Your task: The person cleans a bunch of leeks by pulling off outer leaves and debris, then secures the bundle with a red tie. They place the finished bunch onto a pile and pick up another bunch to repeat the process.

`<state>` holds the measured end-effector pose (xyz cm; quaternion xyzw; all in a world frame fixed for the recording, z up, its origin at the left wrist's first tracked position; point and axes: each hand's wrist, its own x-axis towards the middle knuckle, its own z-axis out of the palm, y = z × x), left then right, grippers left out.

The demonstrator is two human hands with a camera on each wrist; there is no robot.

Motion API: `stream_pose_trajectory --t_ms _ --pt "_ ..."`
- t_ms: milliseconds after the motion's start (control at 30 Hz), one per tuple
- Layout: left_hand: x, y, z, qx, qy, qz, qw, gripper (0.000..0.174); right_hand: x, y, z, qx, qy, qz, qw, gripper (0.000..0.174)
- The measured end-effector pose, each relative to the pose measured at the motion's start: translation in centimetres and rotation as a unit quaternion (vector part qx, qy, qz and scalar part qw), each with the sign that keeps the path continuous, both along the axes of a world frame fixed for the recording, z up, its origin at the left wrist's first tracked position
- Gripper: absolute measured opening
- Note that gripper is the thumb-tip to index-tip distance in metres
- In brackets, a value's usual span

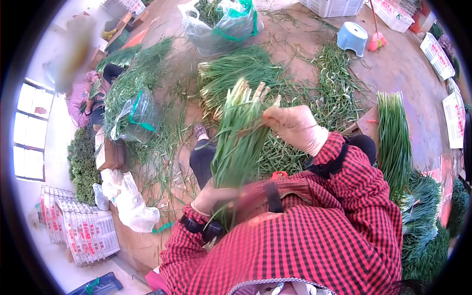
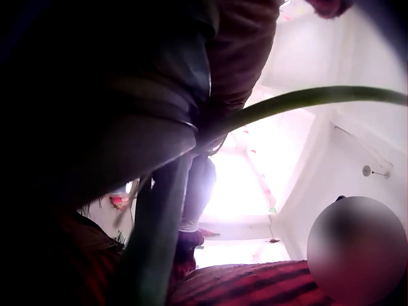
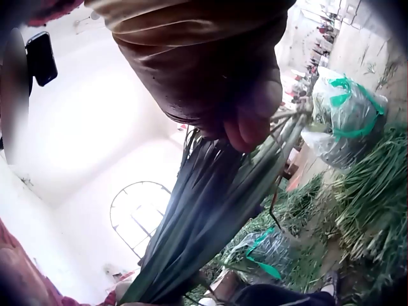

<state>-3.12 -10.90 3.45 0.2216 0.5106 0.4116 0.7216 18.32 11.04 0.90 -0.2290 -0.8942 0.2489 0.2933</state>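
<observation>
A bunch of garlic chives (image 1: pixel 241 132) is held up before the chest, pale stalk ends upward and green leaves hanging down. My left hand (image 1: pixel 212 197), in a thin pale glove, grips the leaves low on the bunch. Up near the stalk ends, my right hand (image 1: pixel 295 129), gloved too, pinches stalks at the side of the bunch. The right wrist view shows the fingers (image 3: pixel 245 127) of that hand bent against the chives (image 3: pixel 197 210). In the dark left wrist view one leaf (image 2: pixel 319 95) arcs out from the left hand, whose fingers are mostly in shadow.
Beyond lies a pile of chives (image 1: pixel 241 73), with trimmings (image 1: pixel 337 83) strewn around. A stacked bundle (image 1: pixel 393 137) stands at right. Also around are a plastic bag (image 1: pixel 201 34), a blue stool (image 1: pixel 352 37), white crates (image 1: pixel 81 226) and another seated person (image 1: pixel 78 105) at left.
</observation>
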Motion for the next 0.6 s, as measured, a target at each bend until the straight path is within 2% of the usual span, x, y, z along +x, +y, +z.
stream_pose_trajectory --t_ms 67,167,200,267,333,367,400,433,467,533,600 --pt "-0.1 -0.1 -0.1 0.010 0.001 0.001 1.000 0.048 0.8 0.5 -0.9 -0.051 0.064 0.011 0.997 0.017" --pt "-0.4 -0.2 0.1 0.000 0.018 -0.015 1.000 0.049 3.0 3.4 -4.1 -0.044 0.019 -0.089 0.995 0.021" --pt "-0.6 -0.2 0.1 -0.007 0.027 -0.021 0.999 0.049 4.5 4.8 -4.1 -0.092 0.039 -0.132 0.986 0.021" --pt "-1.4 -1.0 -0.3 -0.009 0.029 -0.007 1.000 0.035 7.2 7.2 -4.5 -0.213 0.087 -0.226 0.947 0.024" --pt "-2.2 -1.6 -0.9 -0.030 0.019 0.007 0.999 0.028 8.4 6.5 -2.9 -0.128 -0.164 -0.250 0.946 0.035" --pt "-1.9 -1.4 -0.5 -0.027 0.069 0.005 0.997 0.021 8.9 5.9 -2.0 -0.081 -0.285 -0.256 0.920 0.041" --pt "-1.9 -1.2 -0.7 -0.024 0.062 0.008 0.998 0.023 8.4 5.0 -1.4 -0.229 -0.149 -0.198 0.941 0.039" --pt "-1.9 -1.1 -1.0 -0.024 0.054 0.011 0.998 0.024 7.1 3.7 -0.9 -0.369 -0.006 -0.132 0.920 0.037" --pt "-1.8 -1.0 -1.2 -0.023 0.047 0.013 0.999 0.025 5.7 2.3 -0.2 -0.492 0.138 -0.062 0.857 0.036" --pt "-0.9 -0.5 -0.8 -0.008 0.055 0.023 0.998 0.027 2.4 -0.2 2.7 -0.498 0.034 -0.063 0.864 0.037" --pt "0.1 0.2 -0.2 0.002 0.066 0.031 0.997 0.029 -0.1 -1.4 2.1 -0.522 0.035 -0.031 0.852 0.039"
